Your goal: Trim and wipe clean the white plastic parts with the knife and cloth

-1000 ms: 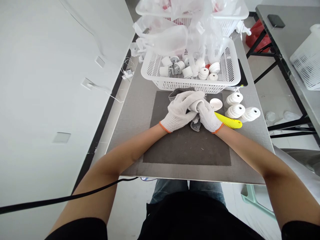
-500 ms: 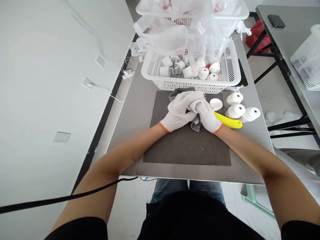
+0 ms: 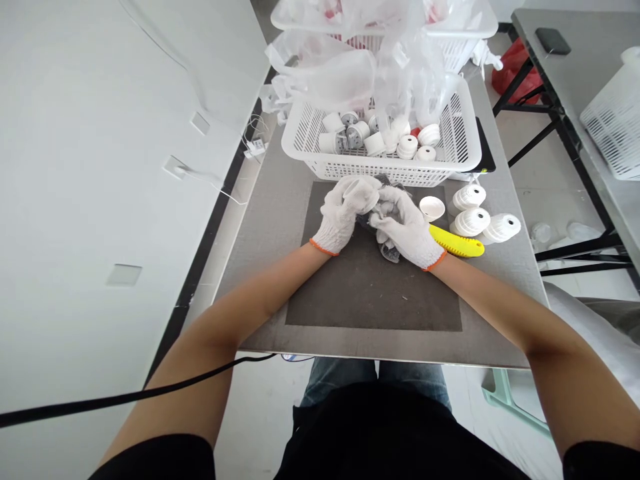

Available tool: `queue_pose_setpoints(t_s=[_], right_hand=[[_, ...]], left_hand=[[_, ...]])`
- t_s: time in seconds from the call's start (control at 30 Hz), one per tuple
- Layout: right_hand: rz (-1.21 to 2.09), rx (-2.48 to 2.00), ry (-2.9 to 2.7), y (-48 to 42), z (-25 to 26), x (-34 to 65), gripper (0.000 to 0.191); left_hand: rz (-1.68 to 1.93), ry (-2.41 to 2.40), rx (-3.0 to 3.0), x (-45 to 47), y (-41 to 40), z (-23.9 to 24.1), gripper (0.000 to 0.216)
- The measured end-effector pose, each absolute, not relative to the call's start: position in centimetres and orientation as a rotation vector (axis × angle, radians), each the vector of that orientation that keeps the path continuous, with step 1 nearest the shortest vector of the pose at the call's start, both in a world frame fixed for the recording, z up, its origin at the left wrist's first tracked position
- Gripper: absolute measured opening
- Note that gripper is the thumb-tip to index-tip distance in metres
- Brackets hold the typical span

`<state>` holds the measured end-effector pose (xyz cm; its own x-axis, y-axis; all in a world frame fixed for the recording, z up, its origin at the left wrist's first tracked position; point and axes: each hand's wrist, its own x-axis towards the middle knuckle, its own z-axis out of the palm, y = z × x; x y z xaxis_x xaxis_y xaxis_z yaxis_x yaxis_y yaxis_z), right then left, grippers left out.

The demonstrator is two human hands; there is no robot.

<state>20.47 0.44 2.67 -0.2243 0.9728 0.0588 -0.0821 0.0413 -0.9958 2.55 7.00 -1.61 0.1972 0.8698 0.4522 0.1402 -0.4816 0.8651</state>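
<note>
My left hand (image 3: 340, 212), in a white knit glove with an orange cuff, is closed around a white cup-shaped plastic part (image 3: 364, 189). Close on its right, my gloved right hand (image 3: 407, 230) has its fingers curled over a bunched grey cloth (image 3: 390, 252). Folds of the cloth show above, between and below the two hands. Part of it is hidden behind the right fingers. A small white cup (image 3: 433, 209) stands just right of the right hand. Beside the right wrist lies a yellow handle (image 3: 457, 241), its left end covered by that hand.
Several white ribbed housings (image 3: 471, 222) stand on the table at right. Behind the dark mat (image 3: 373, 300), a white basket (image 3: 380, 175) holds white parts and plastic bags. Another basket (image 3: 457, 52) is farther back. A black cable (image 3: 125, 398) crosses at lower left.
My hands were pressed together around the white part and have moved slightly apart. The left hand now shows the white part tilted upward. The grey cloth has shifted toward the right hand.
</note>
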Motion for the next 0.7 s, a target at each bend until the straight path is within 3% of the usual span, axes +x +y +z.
queue_pose_setpoints(t_s=[0.1, 0.33, 0.47, 0.6, 0.7], right_hand=[[1.331, -1.074, -1.33, 0.3, 2.6, 20.7, 0.061], [1.376, -1.275, -1.242, 0.4, 3.2, 20.8, 0.078], [1.36, -1.225, -1.211, 0.3, 3.6, 20.6, 0.085], [1.359, -1.117, -1.185, 0.3, 3.6, 20.5, 0.085], [1.376, -1.081, -1.213, 0.4, 3.4, 20.5, 0.071]], left_hand=[[1.394, 0.884, 1.685, 2.7, 6.7, -1.0, 0.069], [1.267, 0.89, 1.569, 3.4, 4.8, 0.9, 0.054], [1.287, 0.853, 1.57, 4.0, 4.0, 1.5, 0.073], [1.34, 1.073, 1.678, 3.7, 4.7, 0.9, 0.078], [1.304, 1.13, 1.729, 2.9, 5.9, -0.9, 0.081]])
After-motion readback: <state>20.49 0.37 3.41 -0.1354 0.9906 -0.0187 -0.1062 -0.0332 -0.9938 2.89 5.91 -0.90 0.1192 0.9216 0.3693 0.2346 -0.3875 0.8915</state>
